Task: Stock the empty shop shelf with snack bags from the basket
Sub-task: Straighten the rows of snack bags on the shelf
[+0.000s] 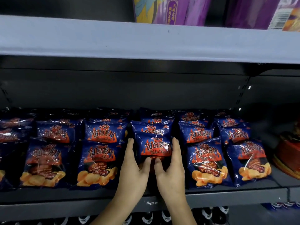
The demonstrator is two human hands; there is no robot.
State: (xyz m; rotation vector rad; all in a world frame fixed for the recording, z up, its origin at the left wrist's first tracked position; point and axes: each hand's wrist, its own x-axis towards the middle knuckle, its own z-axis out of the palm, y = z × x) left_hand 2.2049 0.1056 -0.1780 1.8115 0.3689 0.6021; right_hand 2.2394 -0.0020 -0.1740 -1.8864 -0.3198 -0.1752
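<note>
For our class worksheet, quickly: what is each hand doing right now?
Left hand: holds the chip bag by its left edge, thumb on the front.
Right hand: holds the same bag by its right edge.

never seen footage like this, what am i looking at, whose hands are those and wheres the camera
There is no machine here: a person wears a camera on the head, looking forward and down, so this single picture is their own view. The two bare arms coming from the bottom are theirs, left hand and right hand. Between them they hold one blue snack bag, fingers along its sides, thumbs on its front, at the middle of a grey shelf. Rows of matching bags lie on that shelf either side. Purple packs stand on the shelf above, bottle tops show below, and a red-orange item, too blurred to name, sits at far right.
</note>
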